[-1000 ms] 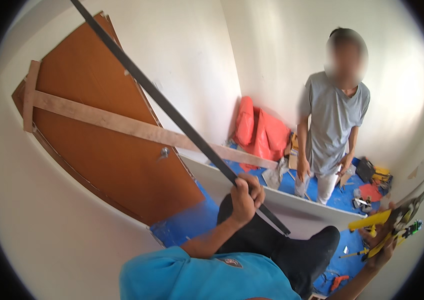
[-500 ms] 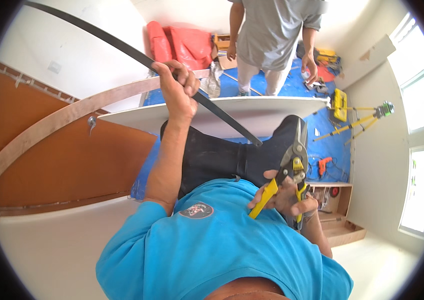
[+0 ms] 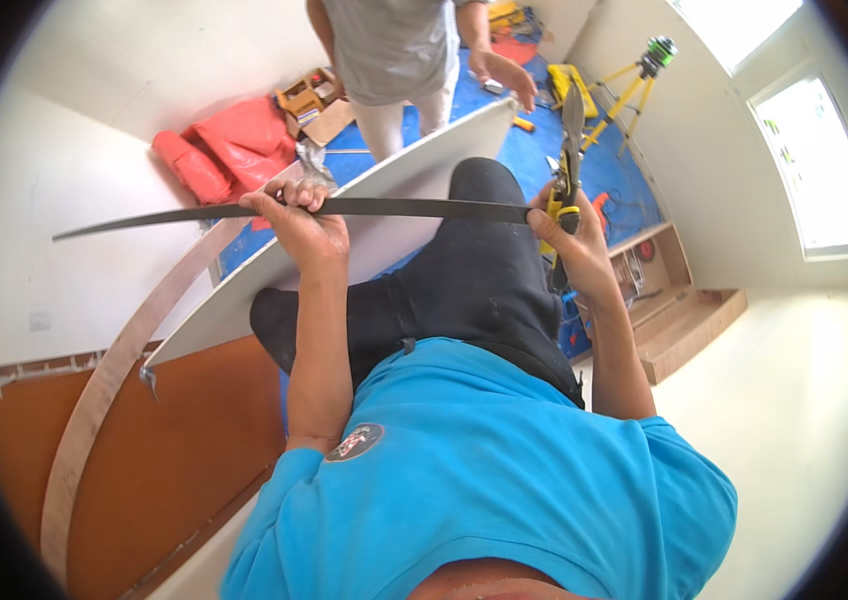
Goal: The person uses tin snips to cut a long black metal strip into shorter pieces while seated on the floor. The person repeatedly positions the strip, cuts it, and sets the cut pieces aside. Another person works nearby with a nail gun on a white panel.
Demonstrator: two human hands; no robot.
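A long, narrow black strip [image 3: 424, 208] lies nearly level across my view, over my knee. My left hand [image 3: 306, 225] is closed round it left of its middle, and its far left end sticks out free. My right hand [image 3: 584, 240] grips yellow-and-black tin snips [image 3: 569, 165], blades pointing up. The thumb of that hand rests at the strip's right end, apparently pinching it; the fingers behind are partly hidden. The strip's end meets the snips near their handles, not between the blades.
A white panel [image 3: 394, 190] slants just beyond my legs, and a curved wooden strip [image 3: 114, 380] runs at the left. A person [image 3: 384, 50] stands beyond the panel. Red sheeting [image 3: 244, 145], a yellow tripod [image 3: 614, 100] and an open wooden box [image 3: 684, 325] stand around.
The strip has swung from a steep slant to nearly level. My right hand has moved up with the snips to the strip's right end. My view has turned, shifting the room.
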